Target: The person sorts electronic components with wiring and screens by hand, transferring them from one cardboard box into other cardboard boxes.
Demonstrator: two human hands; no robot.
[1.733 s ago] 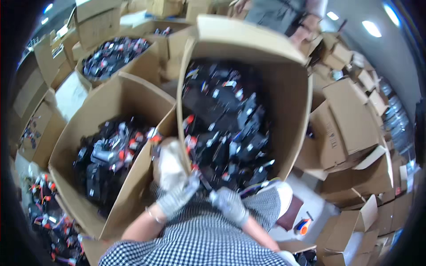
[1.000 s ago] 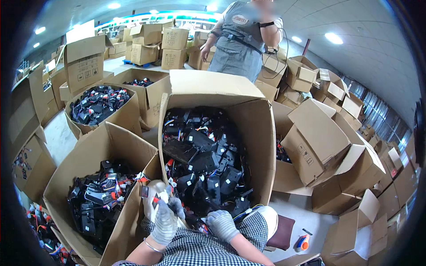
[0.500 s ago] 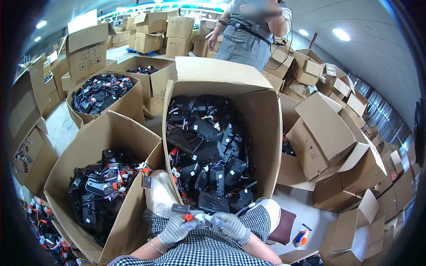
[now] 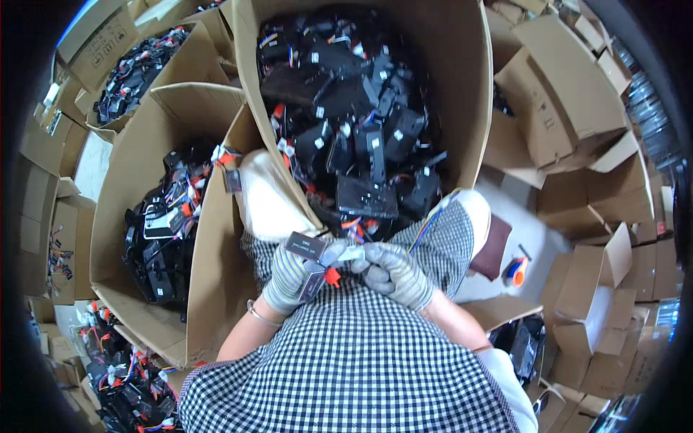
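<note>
Both my hands wear grey striped gloves and meet above my checked apron. My left hand is closed around a small dark flat module with pale print on its face. A second dark block and a red connector show below it, by the same palm. My right hand has its fingers pinched on a white connector, which bridges the gap between the hands. Just beyond them, a large carton holds a heap of black plastic housings with coloured wires.
At left, another carton holds wired black parts, with a small module hanging at its edge. More wired parts lie at the lower left. To the right are a dark red stool, an orange-and-blue tape roll and several open cartons.
The view has tipped down, so the co-worker at the back is out of sight. My hands stay together; a second dark block now shows by my left palm.
</note>
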